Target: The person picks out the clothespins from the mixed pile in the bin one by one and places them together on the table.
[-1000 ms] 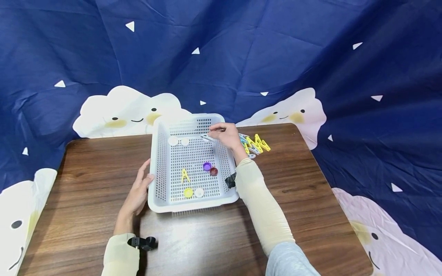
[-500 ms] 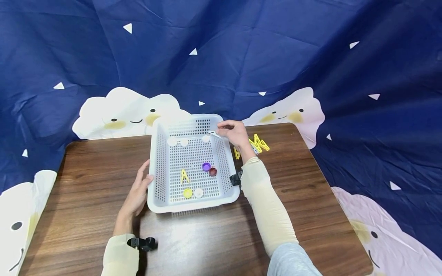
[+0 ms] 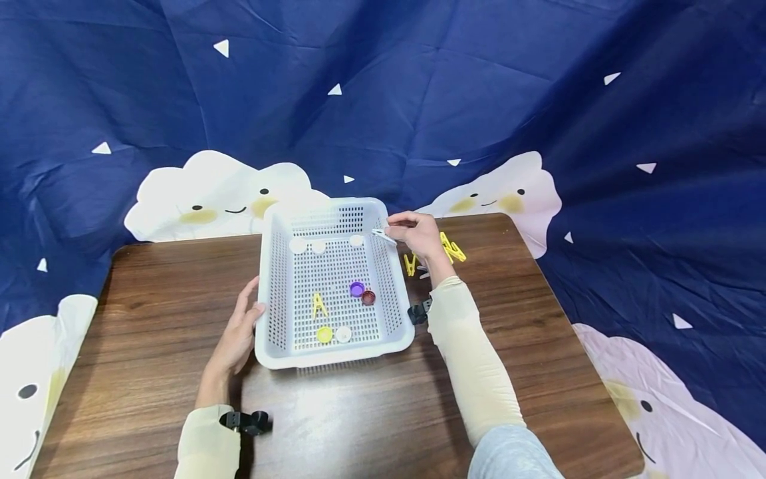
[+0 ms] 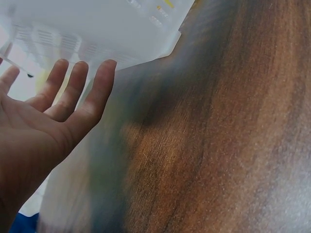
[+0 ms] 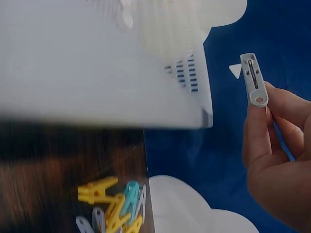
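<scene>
My right hand pinches a pale grey clothespin between thumb and fingertips, above the right rim of the white plastic basket. In the right wrist view the clothespin stands with its hole end toward the fingertips. My left hand is at the basket's left side, its fingers extended and fingertips right at the outer wall. Inside the basket lie a yellow clothespin, a purple cap, a dark red cap, a yellow cap and several white caps.
A loose group of yellow, grey and blue clothespins lies on the wooden table, right of the basket and partly hidden by my right hand in the head view. A dark blue cloth with clouds hangs behind the table.
My right hand has moved right with the grey clothespin, from over the basket's inside to its right rim. The left hand and the basket have stayed in place.
</scene>
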